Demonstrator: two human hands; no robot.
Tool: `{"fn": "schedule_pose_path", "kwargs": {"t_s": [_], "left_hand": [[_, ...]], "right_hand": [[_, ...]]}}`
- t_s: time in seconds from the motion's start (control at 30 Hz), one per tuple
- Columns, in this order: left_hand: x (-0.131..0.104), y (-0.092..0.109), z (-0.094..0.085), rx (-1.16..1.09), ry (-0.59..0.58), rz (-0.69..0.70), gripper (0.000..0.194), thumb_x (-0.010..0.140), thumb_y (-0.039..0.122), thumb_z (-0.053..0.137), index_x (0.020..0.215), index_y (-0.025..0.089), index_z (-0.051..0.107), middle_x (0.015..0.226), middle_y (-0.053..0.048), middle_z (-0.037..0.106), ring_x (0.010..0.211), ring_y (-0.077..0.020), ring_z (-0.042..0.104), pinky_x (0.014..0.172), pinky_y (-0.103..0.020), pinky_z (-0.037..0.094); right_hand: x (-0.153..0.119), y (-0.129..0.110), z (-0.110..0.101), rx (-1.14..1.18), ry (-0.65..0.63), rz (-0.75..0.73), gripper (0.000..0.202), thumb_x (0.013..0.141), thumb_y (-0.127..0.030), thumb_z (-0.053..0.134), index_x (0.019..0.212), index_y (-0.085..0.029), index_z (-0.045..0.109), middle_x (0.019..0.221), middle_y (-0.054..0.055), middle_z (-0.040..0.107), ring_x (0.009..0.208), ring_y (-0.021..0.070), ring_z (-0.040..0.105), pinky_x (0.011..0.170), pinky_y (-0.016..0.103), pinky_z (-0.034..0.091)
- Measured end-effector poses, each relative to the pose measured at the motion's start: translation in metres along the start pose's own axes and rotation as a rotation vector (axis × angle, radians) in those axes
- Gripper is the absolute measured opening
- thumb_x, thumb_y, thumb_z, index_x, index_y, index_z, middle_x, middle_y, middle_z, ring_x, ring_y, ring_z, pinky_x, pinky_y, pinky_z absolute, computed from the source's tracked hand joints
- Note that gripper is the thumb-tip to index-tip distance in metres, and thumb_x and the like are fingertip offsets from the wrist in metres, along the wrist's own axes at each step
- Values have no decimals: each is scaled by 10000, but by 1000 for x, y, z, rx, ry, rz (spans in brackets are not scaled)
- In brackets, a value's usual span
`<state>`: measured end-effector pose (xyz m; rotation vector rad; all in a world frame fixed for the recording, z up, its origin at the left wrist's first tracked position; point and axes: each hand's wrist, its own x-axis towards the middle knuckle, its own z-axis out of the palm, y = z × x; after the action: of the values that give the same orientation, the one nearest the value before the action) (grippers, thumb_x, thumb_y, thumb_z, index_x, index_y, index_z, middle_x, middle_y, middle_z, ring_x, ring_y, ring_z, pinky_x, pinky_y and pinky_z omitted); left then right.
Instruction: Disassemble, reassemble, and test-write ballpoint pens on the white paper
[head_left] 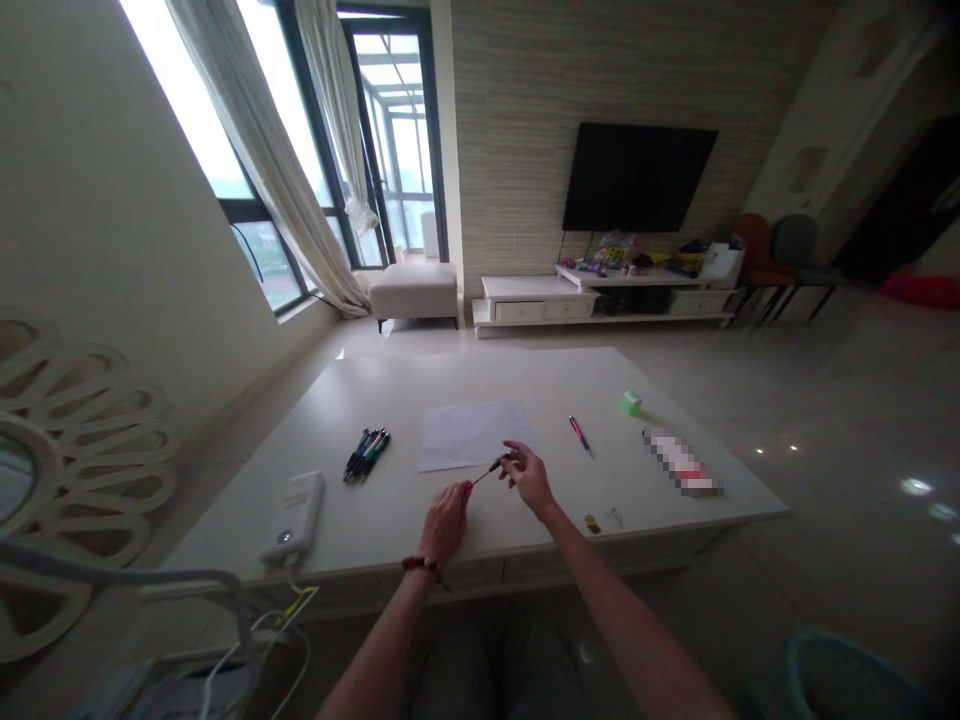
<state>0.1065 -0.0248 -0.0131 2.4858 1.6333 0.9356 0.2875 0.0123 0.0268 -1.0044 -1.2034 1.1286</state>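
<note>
My left hand (446,520) is closed around a pink pen barrel (469,487); only its end shows past the fingers. My right hand (527,480) pinches the black part of the pen (496,465) between thumb and fingers. A thin dark refill (481,477) runs between the two parts. Both hands are above the table near its front edge, just in front of a white paper sheet (457,435). To the right of the paper lies a pink and black pen (580,436). Several dark pens (367,455) lie bunched at the left.
On the white table (562,375) are a white power bank or adapter (295,515) with a cable, a green round container (631,403), a blurred-out packet (682,462) and small bits (592,523) near the front edge. A teal bin (855,670) stands at lower right.
</note>
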Motion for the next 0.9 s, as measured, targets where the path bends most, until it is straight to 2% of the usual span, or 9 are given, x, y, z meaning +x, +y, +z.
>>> {"fn": "schedule_pose_path", "kwargs": {"t_s": [0.07,0.13,0.23,0.37,0.5,0.67,0.77,0.83,0.9], "left_hand": [[-2,-4,3,-30,-4,23,313,911,184,273,1178,205,436,987,-57,604,908,-143,561,787,-288,457],[-4,-7,5,-44,-14,28,347,901,153,266,1210,215,413,1030,-59,597,955,-142,558,810,-289,465],[-5,-8,6,-52,5,-8,311,904,171,271,1163,206,439,1017,-59,604,948,-145,570,811,-294,473],[-4,-4,6,-43,23,-56,267,922,252,278,1103,200,466,977,-61,621,873,-147,593,765,-283,473],[-2,0,3,-10,-42,-112,259,924,324,293,1059,208,481,929,-50,633,810,-142,593,713,-256,445],[-2,3,-1,21,-139,-154,270,930,322,258,996,228,502,871,-26,620,759,-124,572,674,-232,399],[-1,3,-3,28,-160,-153,260,927,310,259,986,233,500,865,-20,608,742,-119,560,655,-226,377],[0,4,-3,27,-170,-152,258,927,310,255,975,233,496,858,-17,604,729,-116,554,637,-223,364],[0,5,-4,26,-184,-153,262,928,312,245,951,232,493,842,-11,600,717,-114,548,620,-221,352]], "right_hand": [[4,-2,-2,6,71,-24,469,729,-349,558,1157,-171,488,850,43,602,550,103,568,403,181,388],[9,0,-10,-21,163,-34,499,758,-358,514,1216,-172,451,877,50,604,551,100,558,414,186,390],[14,10,-29,-262,248,-2,490,781,-327,477,1240,-157,453,835,48,623,577,112,558,478,205,414],[12,31,-53,-787,137,121,490,728,-231,557,1212,-166,510,770,43,657,696,146,596,656,229,432],[8,42,-59,-994,95,154,471,743,-233,563,1208,-175,516,785,55,673,741,167,616,685,231,417],[-1,33,-54,-963,166,64,357,752,-310,573,1078,-167,600,824,74,657,737,180,604,692,255,423],[-15,28,-37,-767,210,-34,296,788,-399,520,883,-155,657,817,95,651,723,185,591,700,278,435],[-25,29,-16,-551,131,-33,341,792,-458,501,787,-158,663,741,86,654,651,179,581,627,276,442],[-33,32,6,-351,39,36,373,758,-502,531,784,-154,664,696,69,650,538,151,542,515,257,421]]}}
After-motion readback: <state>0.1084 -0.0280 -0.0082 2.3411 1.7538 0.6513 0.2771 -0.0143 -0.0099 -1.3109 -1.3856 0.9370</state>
